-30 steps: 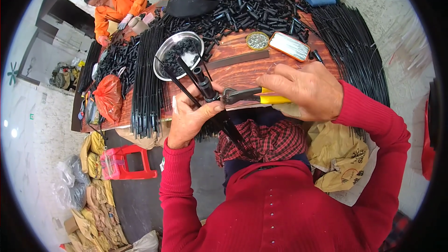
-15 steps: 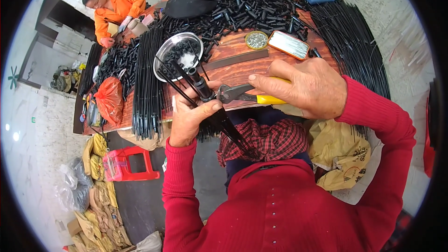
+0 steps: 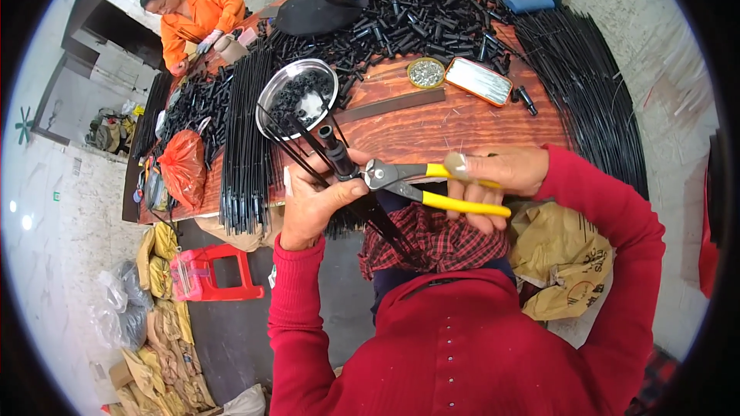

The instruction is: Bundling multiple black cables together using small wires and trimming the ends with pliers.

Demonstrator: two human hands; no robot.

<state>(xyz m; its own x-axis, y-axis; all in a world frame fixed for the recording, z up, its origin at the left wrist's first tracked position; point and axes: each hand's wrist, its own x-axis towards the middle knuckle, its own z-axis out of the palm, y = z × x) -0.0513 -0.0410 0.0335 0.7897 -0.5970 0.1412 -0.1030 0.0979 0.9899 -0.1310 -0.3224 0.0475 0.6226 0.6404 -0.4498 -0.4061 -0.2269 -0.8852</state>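
My left hand [image 3: 310, 204] is closed around a black tubular fitting [image 3: 337, 156] that stands tilted, its hollow end up. Long thin black rods [image 3: 389, 231] fan from it, like umbrella ribs, running down to my lap. In my right hand [image 3: 501, 173] is a pair of cutting pliers [image 3: 465, 203] with yellow handles, held sideways with the handles spread. Its jaws [image 3: 378, 176] are at the fitting's side, beside my left thumb; whether they grip anything there is too small to tell. The right thumb's tip has a pale covering.
On the wooden table [image 3: 385, 135] are a steel bowl of small black parts [image 3: 334, 100], a flat bar [image 3: 393, 105], a round tin [image 3: 426, 83], a tray of pins [image 3: 493, 93], heaped black tubes [image 3: 416, 19] and rod bundles [image 3: 250, 146]. A co-worker in orange [image 3: 204, 8] sits far left.
My right hand has turned over and moved slightly down and left, bringing both yellow handles into view, spread apart. The left hand and fitting have hardly moved. The co-worker's hand has shifted.
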